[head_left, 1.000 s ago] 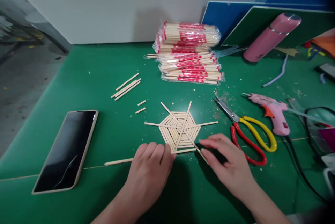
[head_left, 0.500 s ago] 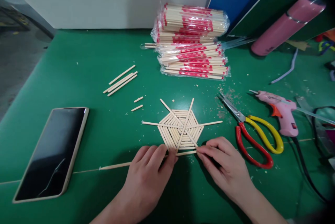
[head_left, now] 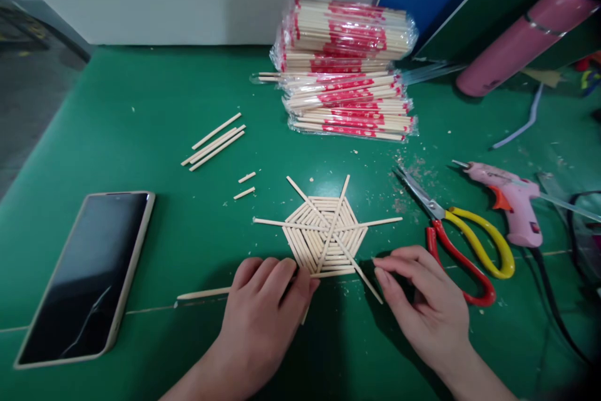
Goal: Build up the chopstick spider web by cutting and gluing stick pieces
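Head view: left hand (head_left: pixel 268 302), palm down, is closed over a stick (head_left: pixel 203 294) roughly parallel to the counter's (head_left: pixel 122 138) back edge. The stick web (head_left: pixel 325 233) lies beyond it, toward that edge. Right hand (head_left: pixel 422 301), nearer the web's front-right spoke (head_left: pixel 367 281), stands just beside it, fingers slightly parted, holding nothing visible.

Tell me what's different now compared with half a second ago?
The right hand has moved rightward off the lower-right corner of the stick web; its fingers seem to have let go, uncovering the outer end of a spoke. The left hand still holds the long stick down. The scissors, glue gun and phone stayed put; only the camera's view shifted a little.
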Demonstrator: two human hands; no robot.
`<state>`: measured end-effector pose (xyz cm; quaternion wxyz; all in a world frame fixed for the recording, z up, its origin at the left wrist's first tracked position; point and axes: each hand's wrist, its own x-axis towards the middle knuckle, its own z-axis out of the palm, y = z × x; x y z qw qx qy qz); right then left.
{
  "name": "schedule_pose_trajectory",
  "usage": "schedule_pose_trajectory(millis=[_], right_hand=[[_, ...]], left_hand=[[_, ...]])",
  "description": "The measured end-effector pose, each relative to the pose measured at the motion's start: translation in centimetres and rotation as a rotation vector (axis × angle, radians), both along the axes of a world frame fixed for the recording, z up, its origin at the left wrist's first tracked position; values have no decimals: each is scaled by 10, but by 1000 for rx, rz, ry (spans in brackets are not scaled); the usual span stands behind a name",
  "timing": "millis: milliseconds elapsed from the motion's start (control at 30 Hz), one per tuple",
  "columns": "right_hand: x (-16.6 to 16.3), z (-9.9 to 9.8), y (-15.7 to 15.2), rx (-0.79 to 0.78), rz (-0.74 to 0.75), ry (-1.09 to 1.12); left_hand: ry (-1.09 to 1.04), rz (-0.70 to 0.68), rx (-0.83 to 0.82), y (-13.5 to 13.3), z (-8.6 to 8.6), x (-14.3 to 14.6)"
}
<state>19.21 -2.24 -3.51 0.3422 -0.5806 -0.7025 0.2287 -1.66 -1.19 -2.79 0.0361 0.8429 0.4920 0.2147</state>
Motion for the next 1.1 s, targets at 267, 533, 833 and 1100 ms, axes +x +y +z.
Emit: schedule_pose_trajectory(millis=[267,533,833,1100], right_hand=[[0,0,4,-46,50,-54],[0,-1,4,-62,129,-84],[-1,0,5,-74,115,-94],[-3,0,4,-67,118,-87]], left_hand=[[-21,4,-7,1,1,2],[-32,-17,-11,2,-1,2],[-61,-38,-18,-2,-1,6],[-73,-100,-91,-7,-7,-1]])
